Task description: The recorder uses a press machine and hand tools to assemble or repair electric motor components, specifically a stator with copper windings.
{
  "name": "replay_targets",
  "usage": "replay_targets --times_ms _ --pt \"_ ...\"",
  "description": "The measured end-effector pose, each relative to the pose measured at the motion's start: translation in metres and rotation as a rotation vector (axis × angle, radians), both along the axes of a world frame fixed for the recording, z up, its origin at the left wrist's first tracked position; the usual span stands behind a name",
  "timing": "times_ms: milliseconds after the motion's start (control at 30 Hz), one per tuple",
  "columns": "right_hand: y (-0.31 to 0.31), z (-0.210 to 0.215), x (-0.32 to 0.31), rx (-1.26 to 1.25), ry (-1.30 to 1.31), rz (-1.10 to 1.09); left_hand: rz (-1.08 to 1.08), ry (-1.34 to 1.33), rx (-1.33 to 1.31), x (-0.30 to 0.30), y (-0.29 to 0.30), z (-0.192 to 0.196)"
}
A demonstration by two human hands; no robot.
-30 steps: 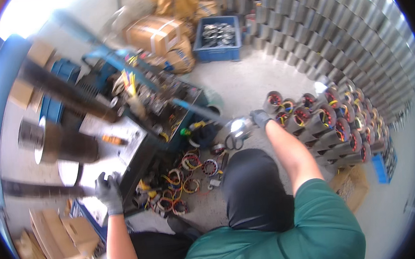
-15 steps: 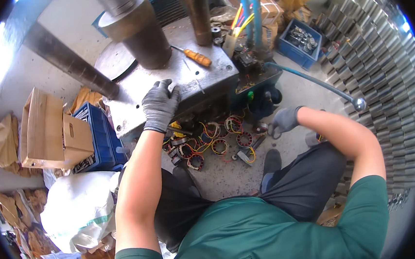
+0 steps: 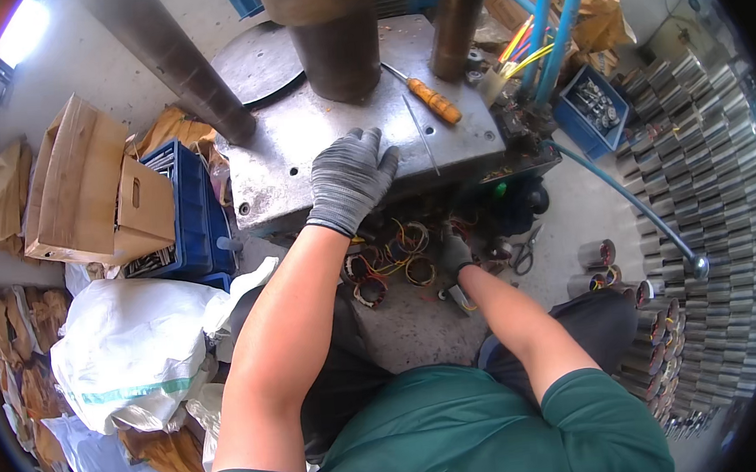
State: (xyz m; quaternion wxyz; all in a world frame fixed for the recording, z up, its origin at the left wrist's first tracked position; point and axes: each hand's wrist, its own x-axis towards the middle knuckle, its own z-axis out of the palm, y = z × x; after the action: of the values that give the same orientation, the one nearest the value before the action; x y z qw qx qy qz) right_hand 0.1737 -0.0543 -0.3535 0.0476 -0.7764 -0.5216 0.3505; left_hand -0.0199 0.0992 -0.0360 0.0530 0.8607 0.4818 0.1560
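Note:
My left hand (image 3: 351, 176), in a grey knit glove, lies with its fingers stretched out on the front edge of the steel press plate (image 3: 278, 151). Farther back on that plate are a screwdriver with a wooden handle (image 3: 432, 99) and a thin metal rod (image 3: 421, 135). My right hand (image 3: 456, 252), gloved too, reaches down to the floor below the plate. Its fingertips are hidden in shadow among the parts, so any hold is unclear. Just left of it sit several ring-shaped motor stators (image 3: 419, 270) with yellow and red wires. Scissors (image 3: 527, 253) lie to its right.
Thick steel columns (image 3: 173, 61) and a ram (image 3: 337, 57) rise from the plate. A blue lever with a ball end (image 3: 700, 266) juts out at right, before stacked metal cylinders (image 3: 705, 210). Cardboard (image 3: 81, 184), a blue crate (image 3: 194, 215) and a white sack (image 3: 134, 348) stand left.
My right hand has moved left and inward, from beside the stators to among the parts under the plate. My left hand remains on the plate's front edge. The view has shifted.

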Motion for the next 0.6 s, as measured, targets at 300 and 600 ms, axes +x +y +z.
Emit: replay_targets --times_ms 300,600 --pt "-0.013 -0.016 -0.022 0.187 -0.044 -0.553 -0.026 -0.044 -0.003 0.009 0.0 -0.003" --pt "-0.019 -0.107 0.016 0.234 0.268 -0.568 -0.061 -0.093 0.008 0.011 -0.001 -0.005"
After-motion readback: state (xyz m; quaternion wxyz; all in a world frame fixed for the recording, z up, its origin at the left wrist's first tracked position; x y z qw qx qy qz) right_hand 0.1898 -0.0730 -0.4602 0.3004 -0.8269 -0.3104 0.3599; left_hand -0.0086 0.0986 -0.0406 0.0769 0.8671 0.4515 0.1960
